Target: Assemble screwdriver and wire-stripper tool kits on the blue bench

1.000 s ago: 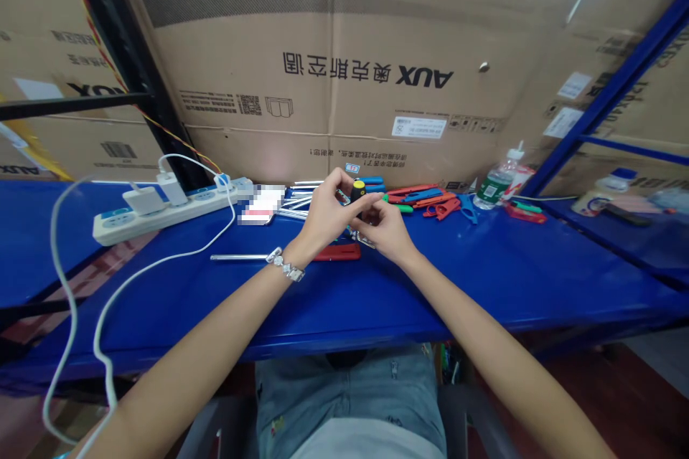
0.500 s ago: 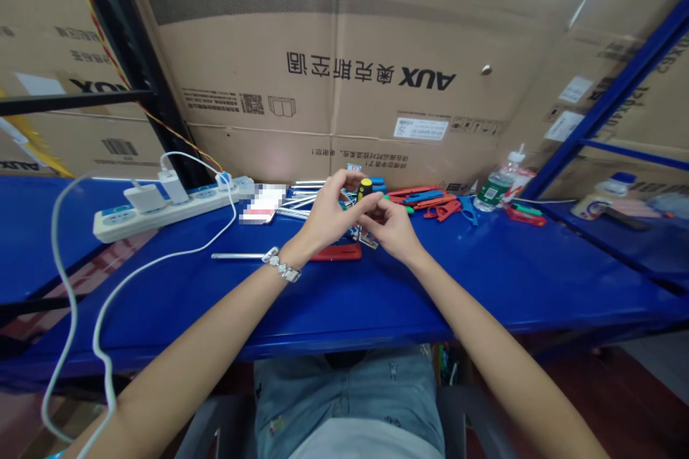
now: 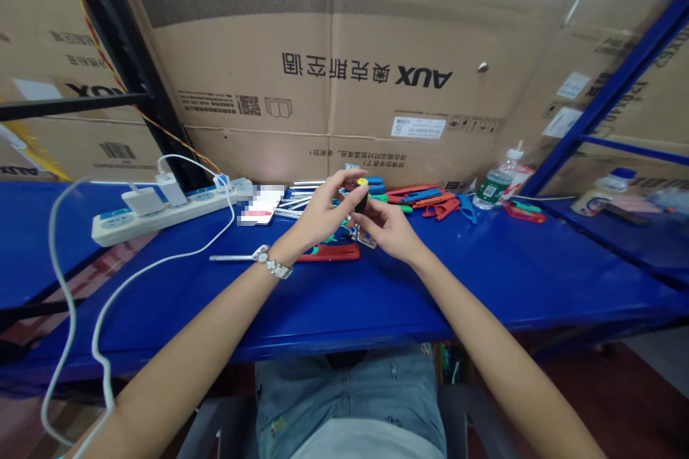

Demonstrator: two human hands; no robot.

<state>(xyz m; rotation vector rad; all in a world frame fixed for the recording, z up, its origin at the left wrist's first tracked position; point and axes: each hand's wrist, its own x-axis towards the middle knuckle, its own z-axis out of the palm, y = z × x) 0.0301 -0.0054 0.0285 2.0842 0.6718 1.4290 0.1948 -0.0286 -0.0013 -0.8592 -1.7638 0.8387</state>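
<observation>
A small screwdriver (image 3: 361, 202) with a black handle and yellow cap stands nearly upright between my hands. My left hand (image 3: 329, 206) is closed around its handle from the left, thumb pressed to the side. From the right, the thumb and fingers of my right hand (image 3: 395, 231) pinch around the handle's lower end. Part of a metal piece (image 3: 367, 239) shows just beneath my right fingers; the screwdriver's tip is hard to make out there. Near my left wrist lies a long lighter-like tool with a red handle (image 3: 336, 253) and a metal tube (image 3: 231, 258).
Behind my hands are several metal rods (image 3: 293, 204), with red and orange plastic parts (image 3: 438, 201) to their right. A white power strip (image 3: 161, 213) with plugs and cables sits left. A bottle (image 3: 491, 188) stands right, before a cardboard wall (image 3: 344, 21). The tabletop (image 3: 484, 272) is blue.
The screwdriver handle has shifted slightly left and down and turned in my fingers. My right fingers have opened a little and moved lower around it.
</observation>
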